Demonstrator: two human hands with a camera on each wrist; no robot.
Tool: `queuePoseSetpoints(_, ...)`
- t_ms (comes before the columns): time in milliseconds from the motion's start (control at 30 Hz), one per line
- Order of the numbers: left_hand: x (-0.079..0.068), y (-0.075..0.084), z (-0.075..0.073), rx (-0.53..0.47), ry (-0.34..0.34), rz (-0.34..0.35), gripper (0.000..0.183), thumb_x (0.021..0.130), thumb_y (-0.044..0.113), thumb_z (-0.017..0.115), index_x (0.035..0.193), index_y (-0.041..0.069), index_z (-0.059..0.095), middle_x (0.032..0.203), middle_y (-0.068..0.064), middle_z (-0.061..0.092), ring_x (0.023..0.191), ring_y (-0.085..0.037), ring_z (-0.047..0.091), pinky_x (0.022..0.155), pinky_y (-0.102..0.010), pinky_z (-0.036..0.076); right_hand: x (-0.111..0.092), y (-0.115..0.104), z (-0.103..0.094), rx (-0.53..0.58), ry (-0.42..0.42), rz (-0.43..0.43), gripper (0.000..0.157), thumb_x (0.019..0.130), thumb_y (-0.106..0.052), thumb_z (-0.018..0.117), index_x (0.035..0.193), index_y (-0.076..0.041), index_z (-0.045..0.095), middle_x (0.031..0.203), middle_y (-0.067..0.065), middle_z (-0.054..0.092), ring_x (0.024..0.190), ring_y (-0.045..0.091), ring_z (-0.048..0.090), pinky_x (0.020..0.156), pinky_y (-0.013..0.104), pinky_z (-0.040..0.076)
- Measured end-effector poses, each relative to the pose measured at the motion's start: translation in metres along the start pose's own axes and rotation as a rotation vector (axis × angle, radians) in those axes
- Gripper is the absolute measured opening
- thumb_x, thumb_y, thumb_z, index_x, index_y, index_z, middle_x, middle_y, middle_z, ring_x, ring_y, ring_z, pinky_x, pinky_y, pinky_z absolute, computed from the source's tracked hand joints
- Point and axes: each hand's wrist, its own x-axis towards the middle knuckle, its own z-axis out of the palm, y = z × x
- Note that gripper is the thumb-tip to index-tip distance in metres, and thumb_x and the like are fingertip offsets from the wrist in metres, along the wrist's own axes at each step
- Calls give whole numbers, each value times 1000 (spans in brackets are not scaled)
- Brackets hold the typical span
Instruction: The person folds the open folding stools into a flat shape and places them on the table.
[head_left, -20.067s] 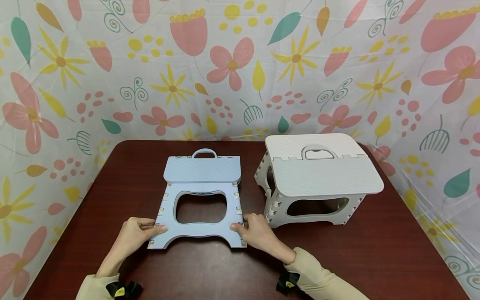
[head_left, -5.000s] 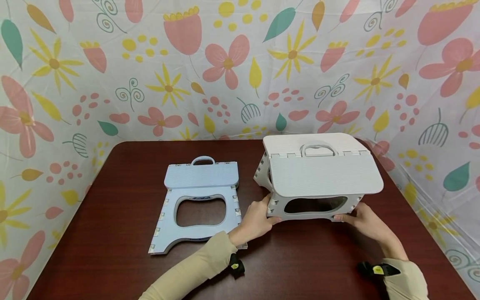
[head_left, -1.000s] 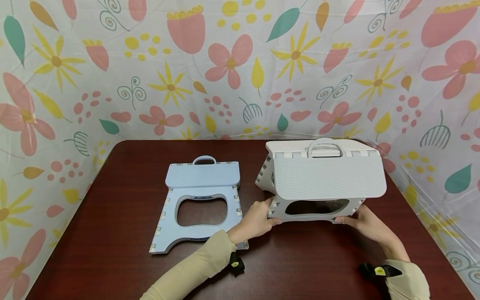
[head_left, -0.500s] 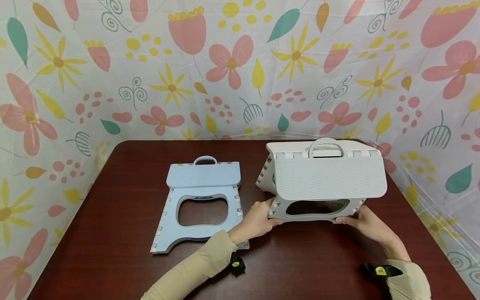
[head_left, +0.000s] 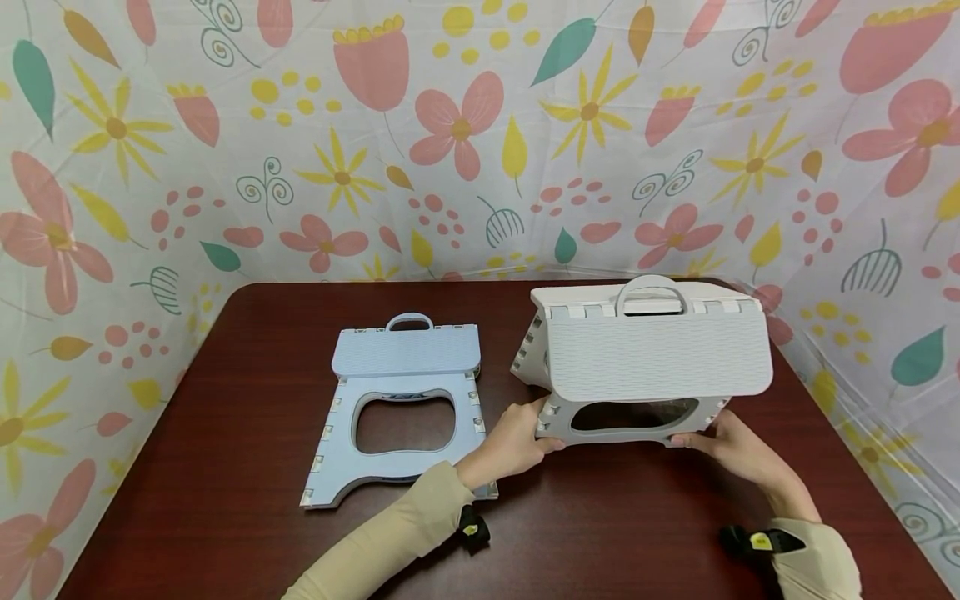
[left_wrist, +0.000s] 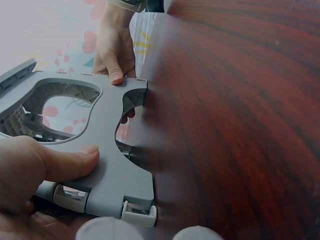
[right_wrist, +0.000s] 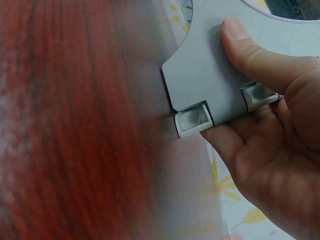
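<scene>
Pale grey plastic folding stool (head_left: 656,358) is seen partly collapsed at the right of the dark red-brown wood-grained counter (head_left: 225,417), its two seat leaves bent to a ridge and its arched grey carry handle (head_left: 651,281) raised. Its near leg frame is gripped at both lower corners, one by the left hand (head_left: 513,437) and one by the right hand (head_left: 738,454), thumbs laid on the front face, fingers curled behind the edges. To the left, a light blue plastic folding stool (head_left: 405,357) is laid flat, held by neither hand. By appearances, the blue piece has been fully folded; the grey one is judged only begun, with its seat and legs left to be flattened. Twenty seconds earlier, the blue stool was being held and the grey seat was level; five seconds earlier, only a slight bend was shown. Over the last half second, little has been altered. Behind, a white flower-printed fabric backdrop (head_left: 461,208) is hung.
</scene>
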Motion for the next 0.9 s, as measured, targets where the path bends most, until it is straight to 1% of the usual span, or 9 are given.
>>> queuePoseSetpoints(133, 0, 0, 0, 10, 2, 1, 49, 87, 18, 73, 130, 7, 54, 116, -9, 69, 101, -16, 68, 80, -20, 52, 0, 0, 1, 2, -6, -11, 25, 86, -1, 69, 110, 0, 62, 91, -10, 70, 81, -2, 61, 69, 15, 43)
queuePoseSetpoints(300, 1, 0, -1, 33, 10, 9, 46, 86, 19, 74, 126, 8, 57, 109, -7, 71, 94, -13, 68, 77, -19, 52, 0, 1, 1, -24, 1, -27, 24, 86, -1, 69, 109, -2, 63, 91, -10, 70, 82, -2, 62, 70, 15, 43)
queuePoseSetpoints(667, 2, -2, -1, 30, 6, 20, 45, 86, 20, 74, 125, 7, 57, 105, -6, 72, 90, -11, 68, 73, -17, 51, 1, 1, 0, -4, -2, -29, 24, 86, 0, 69, 109, 0, 63, 92, -13, 69, 81, -2, 61, 68, 16, 44)
queuePoseSetpoints(900, 2, -3, -1, 25, 7, 25, 45, 86, 19, 75, 125, 6, 57, 105, -7, 72, 89, -10, 67, 73, -17, 50, 1, -1, 0, 7, -8, -32, 22, 87, 0, 68, 109, 0, 63, 90, -10, 71, 80, -1, 62, 68, 16, 43)
